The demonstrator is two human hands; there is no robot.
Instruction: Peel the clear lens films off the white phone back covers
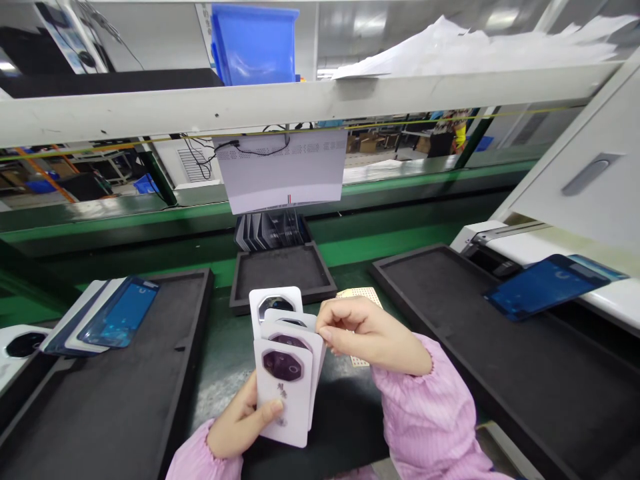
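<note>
My left hand [245, 417] grips a fanned stack of several white phone back covers, its thumb pressed on the face of the front cover [284, 420]. That front cover has a dark octagonal camera area and small dark characters beneath it. Behind it, the rear cover [275, 298] stands higher than the others. At the upper right corner of the stack is my right hand [357, 330], thumb and forefinger pinched together. Whatever may be between those fingertips is too small to make out. Partly hidden behind the right hand lies a cream sheet with small dots [367, 294].
A black tray [165, 347] at left carries blue-filmed panels [123, 313]; another black tray [440, 287] at right has blue panels [550, 283] above it. Ahead, a smaller black tray [280, 267] stands before a rack of panels [270, 230]. A monitor's back [285, 170] hangs above.
</note>
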